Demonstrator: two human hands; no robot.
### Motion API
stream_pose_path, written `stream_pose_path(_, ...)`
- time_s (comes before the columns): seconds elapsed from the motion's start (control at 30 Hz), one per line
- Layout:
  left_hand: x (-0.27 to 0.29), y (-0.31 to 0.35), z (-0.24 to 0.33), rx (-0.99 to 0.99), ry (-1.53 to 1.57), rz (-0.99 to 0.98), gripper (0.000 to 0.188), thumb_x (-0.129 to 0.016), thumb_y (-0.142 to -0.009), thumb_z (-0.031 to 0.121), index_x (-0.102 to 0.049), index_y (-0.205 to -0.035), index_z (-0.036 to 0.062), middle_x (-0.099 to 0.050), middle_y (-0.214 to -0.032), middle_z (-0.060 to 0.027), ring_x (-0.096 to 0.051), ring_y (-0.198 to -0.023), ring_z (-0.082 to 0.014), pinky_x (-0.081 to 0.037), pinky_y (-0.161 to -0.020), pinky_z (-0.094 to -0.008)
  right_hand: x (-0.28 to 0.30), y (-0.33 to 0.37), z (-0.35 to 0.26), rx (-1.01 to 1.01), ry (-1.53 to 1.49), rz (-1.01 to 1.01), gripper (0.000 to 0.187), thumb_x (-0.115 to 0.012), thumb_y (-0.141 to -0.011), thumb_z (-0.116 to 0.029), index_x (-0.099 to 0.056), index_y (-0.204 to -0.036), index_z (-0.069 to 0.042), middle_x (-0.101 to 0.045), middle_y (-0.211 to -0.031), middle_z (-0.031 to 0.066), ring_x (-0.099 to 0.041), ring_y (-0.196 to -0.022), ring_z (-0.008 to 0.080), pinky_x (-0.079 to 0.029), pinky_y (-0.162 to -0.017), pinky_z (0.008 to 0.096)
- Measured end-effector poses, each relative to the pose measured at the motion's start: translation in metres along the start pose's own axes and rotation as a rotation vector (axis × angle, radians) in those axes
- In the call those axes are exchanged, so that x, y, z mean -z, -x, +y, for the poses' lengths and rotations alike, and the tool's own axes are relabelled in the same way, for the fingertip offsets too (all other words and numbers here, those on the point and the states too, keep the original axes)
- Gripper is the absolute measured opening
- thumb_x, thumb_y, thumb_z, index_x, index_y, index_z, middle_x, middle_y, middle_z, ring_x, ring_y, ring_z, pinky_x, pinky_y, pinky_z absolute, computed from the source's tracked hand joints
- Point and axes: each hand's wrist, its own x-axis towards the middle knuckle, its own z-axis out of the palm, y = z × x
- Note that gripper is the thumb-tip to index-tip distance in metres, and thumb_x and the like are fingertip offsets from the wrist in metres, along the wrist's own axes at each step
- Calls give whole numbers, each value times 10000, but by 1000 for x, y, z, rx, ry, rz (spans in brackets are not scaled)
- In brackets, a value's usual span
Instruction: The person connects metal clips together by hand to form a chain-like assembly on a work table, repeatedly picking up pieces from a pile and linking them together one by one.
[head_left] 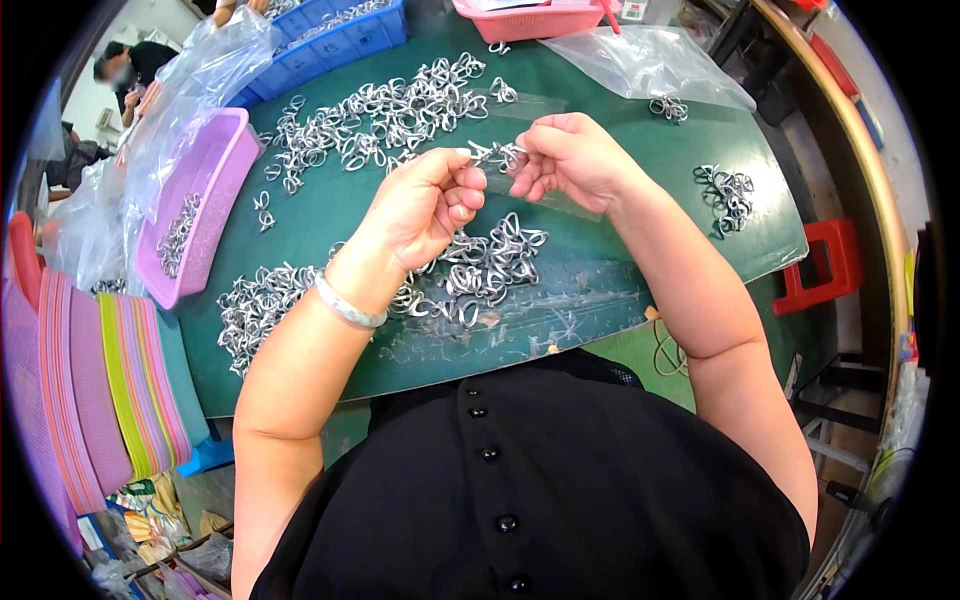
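Observation:
Over the middle of the green table (590,290), my two hands meet at small bent silver metal rings (497,155). My right hand (577,165) is closed, pinching these rings between thumb and fingers. My left hand (425,208), a pale bangle on its wrist, is curled with thumb and forefinger at the rings' left end; whether it grips one of them is hard to make out. Beyond the hands spreads a large loose heap of similar rings (400,108). Nearer to me lie more rings (495,262), and another pile (258,312) sits partly behind my left forearm.
A purple basket (226,185) with some rings stands left, by a blue crate (335,45). Stacked coloured baskets (125,375) are at far left. A clear plastic bag (650,65) and small ring clusters (728,198) lie right, near a red stool (835,265). Another person (150,62) is far left.

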Motion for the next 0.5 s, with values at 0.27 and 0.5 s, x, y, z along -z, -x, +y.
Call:
stream_pose_path(0.27,-5,3,1,-10,-15,5,113,-522,-825,141,-521,-787,34,-569,-695,-53,-512,-539,-95,-402,-447,-175,-1,1,-1,-22,-43,-14,139,-497,-778,-89,-491,-785,49,-558,-695,144,-604,-571,233,-482,-466,281)
stream_pose_path(0.5,-6,5,2,-21,-36,-13,100,-520,-827,134,-523,-796,38,-583,-698,-58,-543,-549,-103,-422,-460,-181,0,1,0,-27,-56,-33,130,-489,-781,-83,-493,-780,47,-560,-693,149,-603,-561,228,-487,-462,283)
